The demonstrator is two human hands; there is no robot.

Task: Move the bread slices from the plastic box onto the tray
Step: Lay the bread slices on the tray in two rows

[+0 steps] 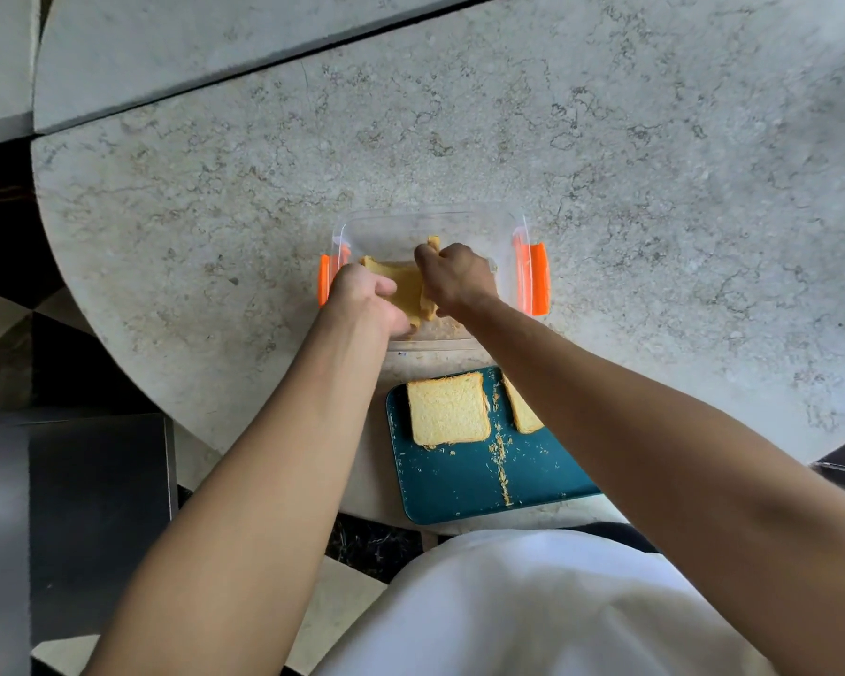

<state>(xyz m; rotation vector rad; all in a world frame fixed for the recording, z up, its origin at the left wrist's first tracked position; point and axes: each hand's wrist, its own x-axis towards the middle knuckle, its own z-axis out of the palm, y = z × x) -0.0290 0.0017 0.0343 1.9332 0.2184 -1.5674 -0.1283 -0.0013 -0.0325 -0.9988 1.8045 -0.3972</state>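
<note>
A clear plastic box (459, 224) with orange clips stands on the round stone table. Both my hands are inside it. My left hand (367, 297) grips a yellowish bread slice (403, 285) lying tilted in the box. My right hand (454, 275) holds a second slice (432, 243) standing on edge, mostly hidden by my fingers. In front of the box lies a teal tray (459, 480) with crumbs. One bread slice (447, 409) lies flat on its far left. Another slice (523, 412) lies to its right, partly hidden under my right forearm.
The round marble table (606, 163) stretches far beyond and to the right of the box. Its curved edge runs close to the tray's left and near sides. A dark seat or block (94, 505) stands below at the left, over a checkered floor.
</note>
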